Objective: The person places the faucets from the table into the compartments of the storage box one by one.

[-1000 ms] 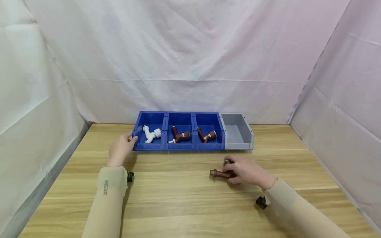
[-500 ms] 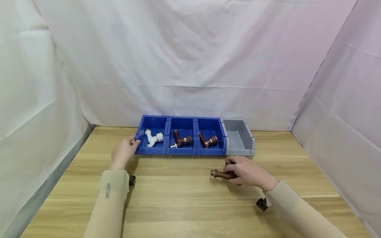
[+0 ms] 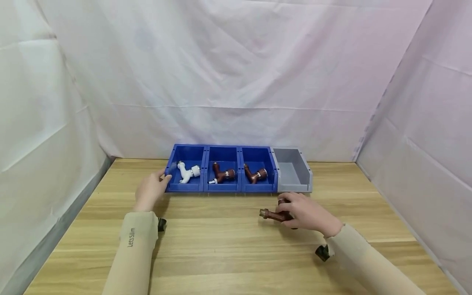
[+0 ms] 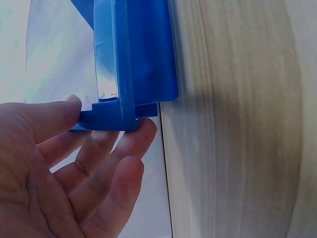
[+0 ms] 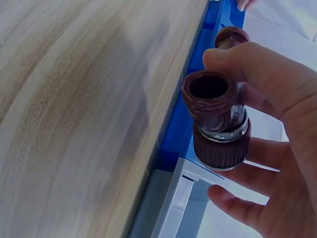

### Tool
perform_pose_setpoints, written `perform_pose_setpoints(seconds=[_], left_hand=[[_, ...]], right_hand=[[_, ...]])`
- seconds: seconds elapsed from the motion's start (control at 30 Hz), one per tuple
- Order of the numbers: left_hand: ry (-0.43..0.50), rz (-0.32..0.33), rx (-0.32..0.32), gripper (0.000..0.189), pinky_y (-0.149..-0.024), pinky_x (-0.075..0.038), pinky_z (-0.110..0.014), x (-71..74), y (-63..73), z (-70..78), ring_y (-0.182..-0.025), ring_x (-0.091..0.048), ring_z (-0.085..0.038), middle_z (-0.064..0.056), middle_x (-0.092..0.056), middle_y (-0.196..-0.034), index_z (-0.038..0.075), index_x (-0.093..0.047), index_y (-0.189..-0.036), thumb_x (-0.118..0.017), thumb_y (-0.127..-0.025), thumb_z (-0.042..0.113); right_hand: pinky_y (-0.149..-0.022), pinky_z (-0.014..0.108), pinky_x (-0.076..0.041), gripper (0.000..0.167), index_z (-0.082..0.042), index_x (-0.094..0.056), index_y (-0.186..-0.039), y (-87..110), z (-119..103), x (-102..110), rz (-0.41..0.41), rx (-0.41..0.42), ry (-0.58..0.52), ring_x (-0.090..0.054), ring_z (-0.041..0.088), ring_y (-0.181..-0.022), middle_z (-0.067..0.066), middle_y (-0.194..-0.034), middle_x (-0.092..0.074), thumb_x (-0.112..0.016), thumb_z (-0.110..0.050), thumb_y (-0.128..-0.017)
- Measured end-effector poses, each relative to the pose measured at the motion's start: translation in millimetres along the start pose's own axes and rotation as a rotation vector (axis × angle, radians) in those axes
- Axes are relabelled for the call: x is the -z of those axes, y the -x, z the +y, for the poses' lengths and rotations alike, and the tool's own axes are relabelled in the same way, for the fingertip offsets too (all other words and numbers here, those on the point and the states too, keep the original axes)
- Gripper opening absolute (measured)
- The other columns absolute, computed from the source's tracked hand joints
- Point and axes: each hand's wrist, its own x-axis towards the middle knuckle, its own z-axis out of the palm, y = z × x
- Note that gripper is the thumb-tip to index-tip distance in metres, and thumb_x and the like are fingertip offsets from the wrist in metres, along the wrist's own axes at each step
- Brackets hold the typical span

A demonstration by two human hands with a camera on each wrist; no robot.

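My left hand point(image 3: 150, 189) grips the front left corner of the leftmost blue bin point(image 3: 186, 188). In the left wrist view, the thumb point(image 4: 54, 118) is on one side of the blue rim and the fingertips are on the other. My right hand point(image 3: 307, 214) holds a dark brown tap point(image 3: 272, 215) over the table, in front of the grey bin. The right wrist view shows the tap's open spout point(image 5: 209, 94) and ribbed knob point(image 5: 221, 148) between thumb and fingers. A white tap point(image 3: 188, 172) lies in the left bin. Brown taps point(image 3: 222, 174) point(image 3: 254, 174) lie in the other blue bins.
The grey bin point(image 3: 293, 188) adjoins the right end of the blue row, with nothing seen inside. White cloth point(image 3: 228, 73) hangs behind the bins and at both sides. The wooden tabletop point(image 3: 221, 246) extends in front.
The head view has shifted slightly, so the bins appear lower in it. Both hands keep their holds, and the brown tap stays in nearly the same place.
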Motion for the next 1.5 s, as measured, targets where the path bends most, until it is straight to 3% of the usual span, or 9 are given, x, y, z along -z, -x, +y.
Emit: perform_pose_setpoints(seconds=[0.33,0.6,0.83,1.13,1.5], left_hand=[[0.007,0.0,-0.002,0.051,-0.063,-0.043,-0.039,-2.4,-1.7,-0.4,-0.092,-0.06,-0.033,-0.022,-0.063,-0.115,0.007,-0.044,-0.145,-0.049,-0.102,0.034],[0.026,0.0,0.006,0.051,-0.063,-0.043,-0.038,0.7,0.9,-0.4,-0.093,-0.059,-0.033,-0.023,-0.062,-0.119,0.006,-0.043,-0.146,-0.049,-0.102,0.032],[0.027,0.002,0.013,0.051,-0.065,-0.044,-0.04,-0.1,2.0,-1.6,-0.095,-0.059,-0.034,-0.023,-0.062,-0.116,0.006,-0.043,-0.146,-0.048,-0.102,0.033],[0.023,0.001,0.011,0.052,-0.066,-0.044,-0.041,1.4,0.7,1.7,-0.094,-0.059,-0.035,-0.023,-0.062,-0.115,0.006,-0.043,-0.146,-0.048,-0.102,0.033],[0.02,-0.002,0.018,0.052,-0.065,-0.043,-0.04,0.9,1.5,2.7,-0.092,-0.059,-0.034,-0.023,-0.063,-0.113,0.006,-0.043,-0.146,-0.049,-0.102,0.033]], right_hand=[[-0.082,0.048,-0.045,0.026,-0.02,-0.073,-0.099,0.4,2.0,1.0,0.008,-0.041,-0.05,-0.058,0.026,-0.095,0.01,-0.112,-0.061,-0.079,-0.024,-0.074],[-0.081,0.045,-0.048,0.025,-0.019,-0.073,-0.099,-3.7,5.4,2.4,0.012,-0.021,-0.054,-0.059,0.025,-0.094,0.011,-0.115,-0.06,-0.078,-0.025,-0.076],[-0.086,0.051,-0.046,0.024,-0.019,-0.072,-0.097,-3.6,10.0,4.6,0.018,-0.06,-0.068,-0.059,0.033,-0.103,0.015,-0.119,-0.06,-0.079,-0.024,-0.075],[-0.082,0.049,-0.046,0.024,-0.021,-0.07,-0.094,-3.0,14.5,5.8,0.072,-0.051,-0.051,-0.058,0.026,-0.094,0.007,-0.113,-0.06,-0.083,-0.024,-0.073],[-0.074,0.047,-0.041,0.023,-0.024,-0.07,-0.093,-1.6,16.1,7.4,0.056,-0.108,-0.044,-0.058,0.024,-0.092,0.009,-0.112,-0.061,-0.083,-0.026,-0.074]])
